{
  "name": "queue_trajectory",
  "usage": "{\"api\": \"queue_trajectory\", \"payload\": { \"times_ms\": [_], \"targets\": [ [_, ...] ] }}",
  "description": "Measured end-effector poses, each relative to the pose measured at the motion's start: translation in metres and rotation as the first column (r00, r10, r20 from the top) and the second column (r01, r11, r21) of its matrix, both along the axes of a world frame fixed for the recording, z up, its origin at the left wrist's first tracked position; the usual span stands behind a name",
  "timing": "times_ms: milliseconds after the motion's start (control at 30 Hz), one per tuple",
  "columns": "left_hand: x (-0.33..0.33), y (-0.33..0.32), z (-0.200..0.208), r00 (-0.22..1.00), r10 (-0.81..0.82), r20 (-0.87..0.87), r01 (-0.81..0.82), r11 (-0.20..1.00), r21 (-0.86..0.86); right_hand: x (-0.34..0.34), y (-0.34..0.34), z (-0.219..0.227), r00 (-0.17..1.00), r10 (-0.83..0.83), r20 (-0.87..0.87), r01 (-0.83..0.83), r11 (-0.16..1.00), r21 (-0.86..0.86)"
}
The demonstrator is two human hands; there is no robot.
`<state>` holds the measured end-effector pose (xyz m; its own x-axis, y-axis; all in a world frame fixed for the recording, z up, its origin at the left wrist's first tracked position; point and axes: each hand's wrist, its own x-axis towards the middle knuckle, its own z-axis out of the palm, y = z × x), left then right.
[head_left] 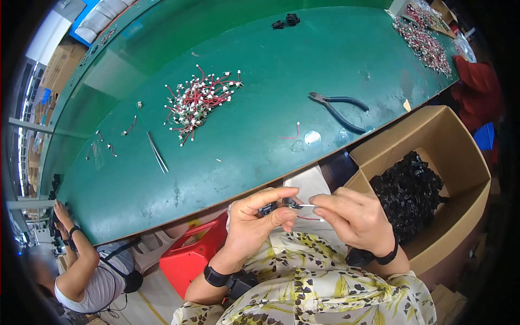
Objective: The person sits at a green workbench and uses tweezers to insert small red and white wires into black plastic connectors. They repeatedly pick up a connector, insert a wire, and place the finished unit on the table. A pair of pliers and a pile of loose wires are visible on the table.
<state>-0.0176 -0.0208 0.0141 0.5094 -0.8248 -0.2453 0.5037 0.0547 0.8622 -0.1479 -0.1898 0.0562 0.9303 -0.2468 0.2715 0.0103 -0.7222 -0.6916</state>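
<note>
My left hand point(252, 222) is closed around a small black plastic part point(291, 203), its thumb and forefinger pinching it near the table's front edge. From the right, my right hand point(355, 219) pinches a thin silvery tool point(307, 206), whose far end meets the black part. Just beneath the tool runs a short red wire point(310, 218) with a white connector at its right end; where its left end goes is hidden by my left fingers. Part of another black piece point(267, 209) shows inside my left hand.
On the green table point(244, 146) lie a heap of red wires with white connectors point(200, 100), tweezers point(157, 153) and dark-handled cutters point(341, 108). A cardboard box point(460, 227) of black parts point(409, 187) stands right; a red stool point(189, 254) is left. Other people sit at both sides.
</note>
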Motion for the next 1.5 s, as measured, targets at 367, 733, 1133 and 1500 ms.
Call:
{"api": "queue_trajectory", "payload": {
  "times_ms": [367,733,1133,1500],
  "targets": [
    [0.001,-0.004,-0.002,0.962,0.054,0.266,-0.047,0.998,-0.033,0.005,0.008,-0.014,0.999,-0.019,0.036,0.019,1.000,0.013],
    [0.004,-0.008,-0.005,0.934,0.103,0.341,-0.107,0.994,-0.008,0.007,0.031,-0.037,0.977,-0.157,-0.144,0.212,0.656,0.725],
    [0.007,-0.004,-0.003,0.769,0.089,0.633,-0.079,0.996,-0.044,0.010,0.007,-0.012,0.994,0.003,-0.107,0.051,0.870,0.491],
    [0.000,-0.004,-0.007,0.750,0.095,0.654,-0.180,0.982,0.063,0.019,0.012,-0.024,0.994,-0.041,-0.105,0.078,0.924,0.374]
  ]
}}
